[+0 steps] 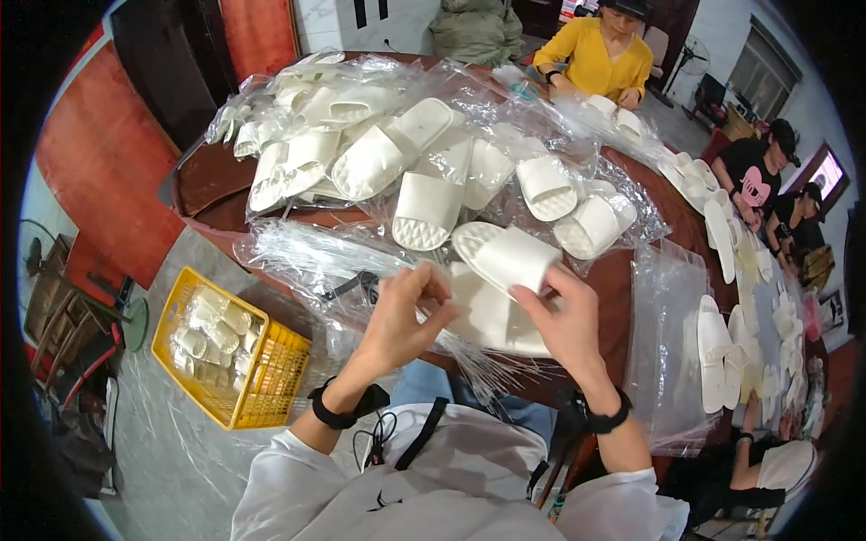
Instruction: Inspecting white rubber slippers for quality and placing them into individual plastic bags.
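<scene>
In my right hand [566, 311] is a white slipper [519, 257], gripped by its strap and tilted, with its quilted footbed toward the upper left. My left hand [406, 311] is beside it, fingers curled in toward the thumb; the fingertips are slightly blurred, and anything small between them does not show. Beneath both hands another white slipper [492, 316] lies at the table's near edge, partly covered by the held one. Thin clear plastic strands [483, 365] fan out below it.
Bagged white slippers [370, 162] are heaped across the brown table [212, 185]. Flat clear bags [667, 334] lie at right, beside loose slippers [713, 352]. A yellow crate [280, 370] with slippers stands on the floor at left. A co-worker in yellow [595, 59] sits opposite; others work along the right.
</scene>
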